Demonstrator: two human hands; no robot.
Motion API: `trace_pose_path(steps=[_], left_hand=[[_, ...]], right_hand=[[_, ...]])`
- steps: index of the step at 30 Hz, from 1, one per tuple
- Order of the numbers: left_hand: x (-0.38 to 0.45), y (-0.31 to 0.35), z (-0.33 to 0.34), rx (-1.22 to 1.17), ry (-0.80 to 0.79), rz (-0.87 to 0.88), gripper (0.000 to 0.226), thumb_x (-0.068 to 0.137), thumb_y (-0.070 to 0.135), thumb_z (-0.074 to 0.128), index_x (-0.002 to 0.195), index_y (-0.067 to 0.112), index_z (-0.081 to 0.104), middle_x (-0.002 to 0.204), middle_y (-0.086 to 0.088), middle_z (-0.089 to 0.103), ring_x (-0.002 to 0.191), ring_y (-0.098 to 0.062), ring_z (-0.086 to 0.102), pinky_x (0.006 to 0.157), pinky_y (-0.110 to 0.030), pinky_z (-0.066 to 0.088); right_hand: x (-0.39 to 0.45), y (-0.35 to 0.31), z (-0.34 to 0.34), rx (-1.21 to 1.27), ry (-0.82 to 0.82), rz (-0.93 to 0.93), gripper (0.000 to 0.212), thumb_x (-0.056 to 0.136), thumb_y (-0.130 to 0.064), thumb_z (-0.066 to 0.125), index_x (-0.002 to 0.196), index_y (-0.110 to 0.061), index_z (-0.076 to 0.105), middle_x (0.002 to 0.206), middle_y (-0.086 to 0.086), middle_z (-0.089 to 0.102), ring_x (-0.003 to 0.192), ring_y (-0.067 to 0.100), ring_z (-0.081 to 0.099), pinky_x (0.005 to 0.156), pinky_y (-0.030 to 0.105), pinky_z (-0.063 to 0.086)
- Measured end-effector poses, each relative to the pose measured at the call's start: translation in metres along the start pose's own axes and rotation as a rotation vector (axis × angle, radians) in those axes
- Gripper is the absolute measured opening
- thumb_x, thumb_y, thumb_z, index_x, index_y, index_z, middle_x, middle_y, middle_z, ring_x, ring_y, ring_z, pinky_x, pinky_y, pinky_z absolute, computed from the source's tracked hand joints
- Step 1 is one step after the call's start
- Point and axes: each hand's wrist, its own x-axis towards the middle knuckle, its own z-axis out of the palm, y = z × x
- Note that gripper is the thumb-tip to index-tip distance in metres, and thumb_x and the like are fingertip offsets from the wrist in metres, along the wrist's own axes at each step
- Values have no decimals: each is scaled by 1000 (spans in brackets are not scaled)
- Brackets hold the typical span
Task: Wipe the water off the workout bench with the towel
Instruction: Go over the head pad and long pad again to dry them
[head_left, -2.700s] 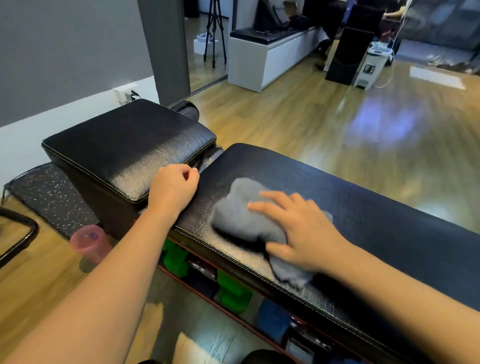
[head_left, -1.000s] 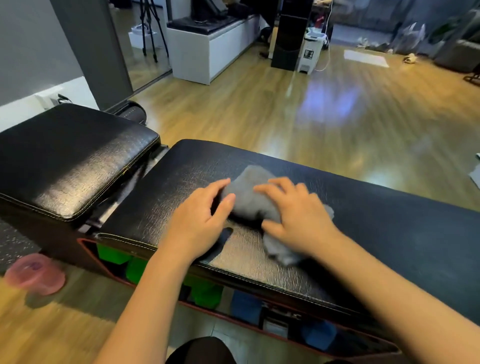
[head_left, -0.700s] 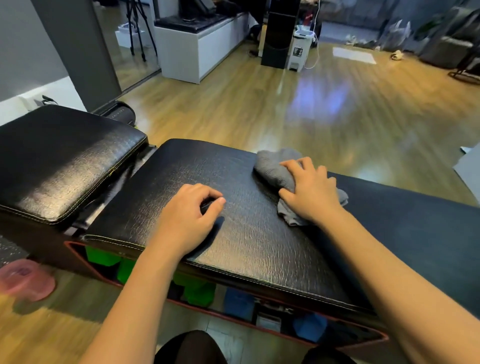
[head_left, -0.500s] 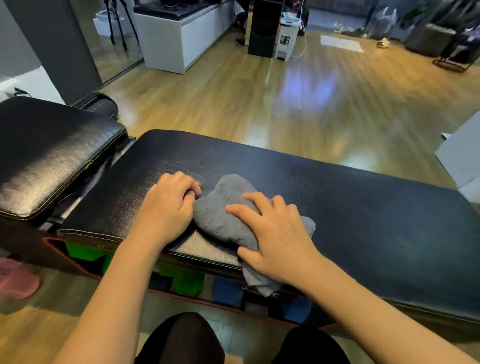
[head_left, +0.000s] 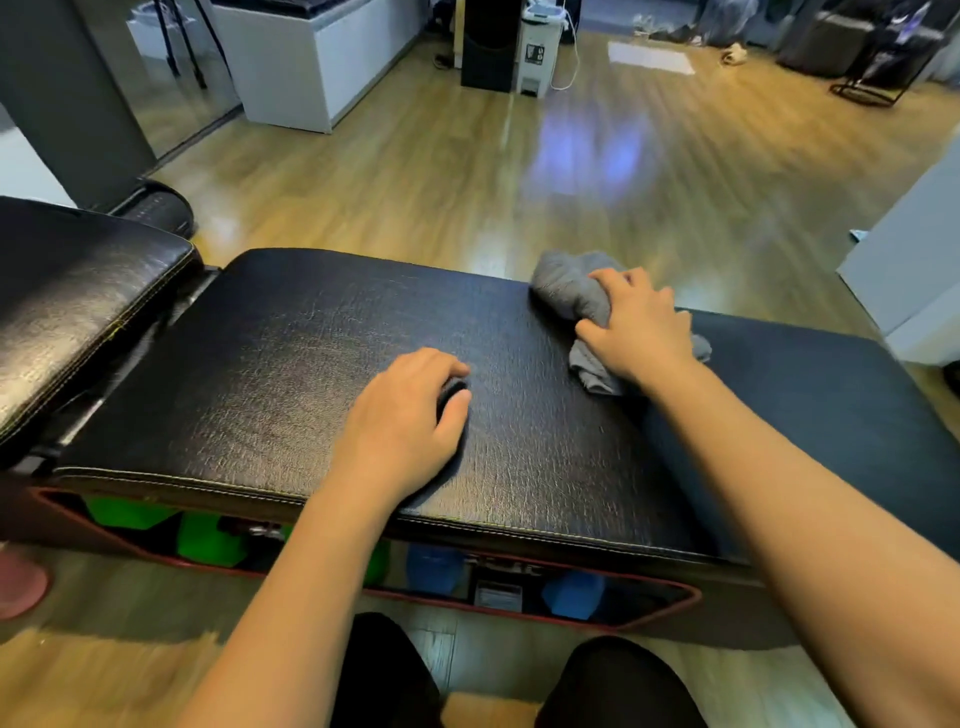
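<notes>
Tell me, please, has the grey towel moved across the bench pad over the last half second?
Yes. The towel slid from the bench pad's near edge to its far edge, under the right hand.

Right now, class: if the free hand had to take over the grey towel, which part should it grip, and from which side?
Probably the bunched end of the towel at the bench's far edge, approached from the left. That end sticks out from under the right hand; the left hand is free.

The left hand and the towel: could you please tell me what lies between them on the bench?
Nothing: in the head view, only bare black bench padding separates the left hand from the grey towel under the right hand.
</notes>
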Motion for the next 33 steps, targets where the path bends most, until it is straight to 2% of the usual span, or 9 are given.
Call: trace_pose_path(steps=[4, 9, 12, 14, 18, 23, 25, 30, 33], left_hand=[[2, 0, -1, 41, -4, 17, 18, 96, 28, 54, 109, 22, 66, 118, 8, 62, 114, -15, 55, 95, -41, 47], [3, 0, -1, 4, -2, -20, 18, 81, 12, 49, 93, 17, 61, 111, 6, 63, 108, -20, 56, 89, -42, 48], [2, -1, -2, -42, -5, -43, 14, 79, 6, 49, 81, 17, 57, 123, 8, 64, 120, -18, 54, 95, -40, 47], [1, 0, -3, -75, -8, -76, 22, 80, 2, 51, 87, 21, 60, 128, 11, 63, 127, -13, 50, 99, -35, 43], [2, 1, -3, -65, -10, -83, 29, 81, 2, 52, 97, 24, 61, 128, 12, 63, 129, -11, 49, 96, -31, 40], [2, -1, -1, -34, -14, -52, 27, 83, 5, 51, 99, 24, 62, 126, 12, 62, 127, -9, 48, 93, -32, 41], [1, 1, -1, -20, -14, -47, 26, 84, 5, 51, 100, 23, 62, 125, 11, 63, 126, -10, 48, 94, -36, 44], [-1, 9, -3, 19, -43, -49, 25, 84, 2, 53, 101, 19, 61, 121, 2, 65, 123, -19, 52, 89, -42, 47], [1, 10, -5, 40, -75, -52, 27, 81, 2, 53, 102, 17, 63, 122, -1, 67, 131, -20, 49, 95, -44, 46]], right_hand=[[-29, -8, -5, -19, 0, -97, 56, 82, -48, 59, 135, -41, 42, 135, 0, 42, 112, 38, 45, 88, 52, 40], [-121, -27, -17, -26, -27, -427, 66, 70, -57, 45, 135, -44, 44, 137, -4, 45, 96, 30, 46, 75, 44, 42], [-151, -20, -24, -17, -55, -533, 69, 71, -56, 50, 138, -41, 46, 142, 0, 46, 94, 28, 47, 74, 43, 42], [-152, -11, -27, -1, -68, -552, 70, 71, -56, 50, 139, -40, 45, 142, 0, 47, 94, 27, 47, 74, 43, 42], [-118, 12, -25, -3, -81, -484, 69, 70, -57, 48, 138, -43, 43, 140, -2, 46, 96, 30, 50, 77, 47, 46], [-42, 83, -20, -54, 12, 47, 59, 82, -46, 60, 138, -39, 42, 137, 5, 43, 113, 41, 46, 91, 57, 43], [-35, 94, -19, -57, 14, 140, 55, 84, -45, 58, 136, -39, 41, 136, 6, 43, 115, 42, 44, 93, 58, 41], [-85, 51, -24, -112, -10, -45, 61, 79, -52, 54, 137, -41, 41, 139, 1, 42, 104, 36, 46, 81, 49, 44], [-139, 13, -32, -104, -54, -224, 68, 72, -58, 46, 138, -41, 43, 142, 1, 43, 97, 33, 48, 73, 43, 41]])
